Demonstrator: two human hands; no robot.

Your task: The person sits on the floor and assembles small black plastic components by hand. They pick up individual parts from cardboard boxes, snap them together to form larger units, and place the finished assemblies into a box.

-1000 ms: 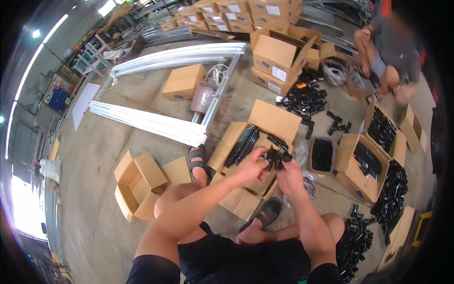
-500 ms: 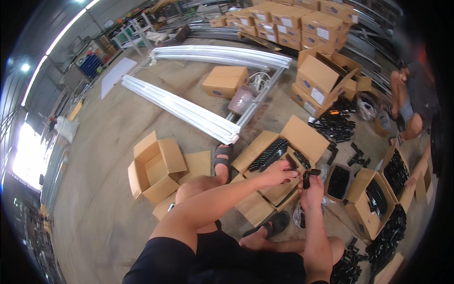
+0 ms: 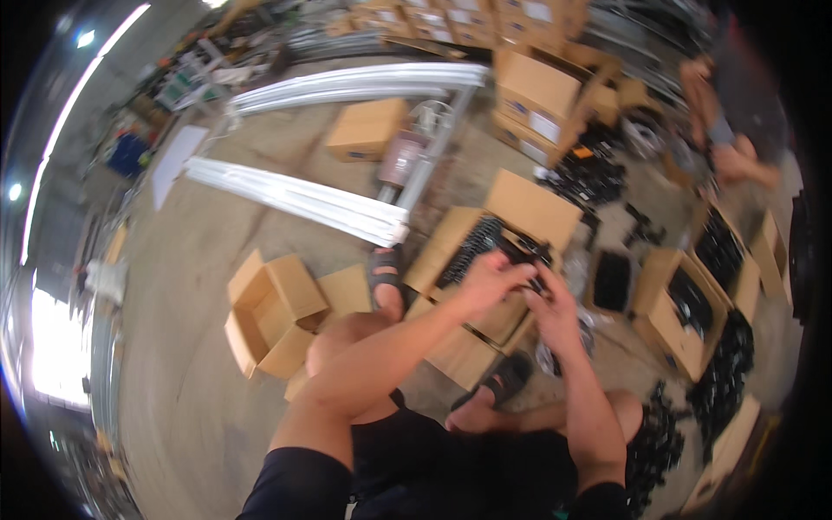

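Over the open cardboard box [image 3: 485, 286] of black parts, left hand [image 3: 487, 282] and right hand [image 3: 552, 310] meet, both closed on a small black part [image 3: 530, 279], seemingly being fitted together; the following move needs steady alignment.

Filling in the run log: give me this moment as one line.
left hand: on small black part | right hand: on same part | below: open cardboard box of black parts | posture: seated on floor

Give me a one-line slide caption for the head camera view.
Seated person's left hand and right hand work small black plastic parts over an open brown cardboard box.
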